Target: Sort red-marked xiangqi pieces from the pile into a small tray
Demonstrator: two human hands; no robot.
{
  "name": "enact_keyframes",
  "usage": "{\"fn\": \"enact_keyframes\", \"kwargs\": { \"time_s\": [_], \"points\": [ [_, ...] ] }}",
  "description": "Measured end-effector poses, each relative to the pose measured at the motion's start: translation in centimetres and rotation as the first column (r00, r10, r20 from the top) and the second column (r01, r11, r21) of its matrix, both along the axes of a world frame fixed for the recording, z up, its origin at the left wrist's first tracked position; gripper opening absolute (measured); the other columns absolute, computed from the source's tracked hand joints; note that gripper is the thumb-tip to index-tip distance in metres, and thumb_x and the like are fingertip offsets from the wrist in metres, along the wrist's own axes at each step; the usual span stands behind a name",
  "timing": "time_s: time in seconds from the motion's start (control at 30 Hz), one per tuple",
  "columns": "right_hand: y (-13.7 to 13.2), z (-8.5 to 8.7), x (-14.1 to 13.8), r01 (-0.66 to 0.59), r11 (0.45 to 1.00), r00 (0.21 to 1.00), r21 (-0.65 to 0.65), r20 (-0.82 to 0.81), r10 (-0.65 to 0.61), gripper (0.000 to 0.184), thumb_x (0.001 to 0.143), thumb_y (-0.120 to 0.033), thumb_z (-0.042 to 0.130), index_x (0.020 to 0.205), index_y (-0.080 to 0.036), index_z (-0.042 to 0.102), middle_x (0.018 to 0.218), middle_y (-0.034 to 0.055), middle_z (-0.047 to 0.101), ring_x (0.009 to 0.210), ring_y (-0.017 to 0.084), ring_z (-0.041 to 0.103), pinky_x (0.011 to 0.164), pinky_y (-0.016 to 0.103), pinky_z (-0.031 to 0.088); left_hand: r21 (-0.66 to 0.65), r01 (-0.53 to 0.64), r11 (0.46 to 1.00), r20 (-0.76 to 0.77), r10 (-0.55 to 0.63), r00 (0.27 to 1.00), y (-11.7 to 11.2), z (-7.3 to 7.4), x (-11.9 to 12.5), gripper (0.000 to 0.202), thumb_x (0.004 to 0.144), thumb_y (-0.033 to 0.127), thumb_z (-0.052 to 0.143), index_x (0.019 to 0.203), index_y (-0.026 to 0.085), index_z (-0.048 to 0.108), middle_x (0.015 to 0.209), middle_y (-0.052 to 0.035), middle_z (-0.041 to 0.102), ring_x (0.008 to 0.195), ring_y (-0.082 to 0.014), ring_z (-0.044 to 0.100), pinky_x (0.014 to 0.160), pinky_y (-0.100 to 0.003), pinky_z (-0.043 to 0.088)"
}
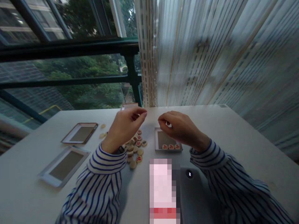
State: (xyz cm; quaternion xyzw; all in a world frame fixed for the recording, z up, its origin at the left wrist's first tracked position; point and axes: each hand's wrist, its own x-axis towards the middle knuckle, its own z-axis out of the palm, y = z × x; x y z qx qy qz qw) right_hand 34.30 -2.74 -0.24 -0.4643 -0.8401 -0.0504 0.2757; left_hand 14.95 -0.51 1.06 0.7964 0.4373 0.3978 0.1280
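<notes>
Both hands hover above the white table, fingertips pinched and facing each other across a small gap. My left hand (127,126) is closed over a loose pile of round wooden Chinese chess pieces (135,149), some marked with red or dark characters, others blank side up. My right hand (181,126) is closed above a shallow open box (168,151). Inside that box three red-marked pieces (171,147) lie in a row along the near wall. Anything held between the fingertips of either hand is too small or hidden to make out.
Two shallow open trays (79,123) (50,181) lie on the left of the white table (21,186). Another box (129,106) shows partly behind my left hand. A dark flat device (193,196) and a blurred-out pink item (161,186) are in front. Behind are a railing and a curtain (187,62).
</notes>
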Motion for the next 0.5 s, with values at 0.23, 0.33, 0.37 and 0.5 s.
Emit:
{"fn": "enact_keyframes", "kwargs": {
  "time_s": [0.23,0.33,0.37,0.5],
  "points": [
    [-0.2,-0.4,-0.7,-0.066,0.998,0.998,-0.016,0.015,0.066,0.019,0.084,-0.02,0.045,0.085,-0.015,0.063,0.08,0.0055,0.064,0.075,0.014,0.054,0.071,0.027,0.037,0.018,-0.114,0.993,-0.039,0.114,0.993,-2.5,-1.3,-2.5,0.019,0.08,0.029,0.055,0.09,0.018,0.067,0.079,-0.0015,0.069,0.067,-0.0123,0.062,0.063,-0.021,0.049],
    [-0.4,-0.8,-1.2,-0.095,0.995,0.995,-0.021,0.021,0.096,0.018,0.084,-0.02,0.045,0.084,-0.015,0.063,0.079,0.0058,0.064,0.075,0.014,0.054,0.072,0.027,0.038,0.03,-0.172,0.985,-0.039,0.174,0.984,-3.8,-2.2,-4.1,0.019,0.08,0.03,0.054,0.088,0.018,0.067,0.082,-0.0021,0.069,0.069,-0.0127,0.062,0.064,-0.022,0.049],
    [-0.5,-0.9,-1.4,-0.106,0.994,0.994,-0.025,0.023,0.106,0.018,0.084,-0.02,0.046,0.084,-0.014,0.063,0.079,0.0057,0.064,0.075,0.014,0.054,0.071,0.027,0.038,0.029,-0.191,0.981,-0.032,0.192,0.981,-4.2,-2.5,-4.6,0.019,0.08,0.031,0.055,0.087,0.018,0.067,0.082,-0.0022,0.069,0.069,-0.0129,0.062,0.063,-0.022,0.049],
    [-1.0,-1.2,-2.2,-0.14,0.989,0.988,-0.049,0.052,0.143,0.019,0.085,-0.021,0.045,0.085,-0.015,0.063,0.079,0.0055,0.064,0.075,0.014,0.054,0.071,0.027,0.038,0.015,-0.243,0.97,-0.051,0.244,0.968,-5.7,-4.3,-6.6,0.019,0.08,0.033,0.056,0.087,0.019,0.067,0.081,-0.0025,0.069,0.073,-0.0146,0.063,0.069,-0.025,0.05]
  ]
}}
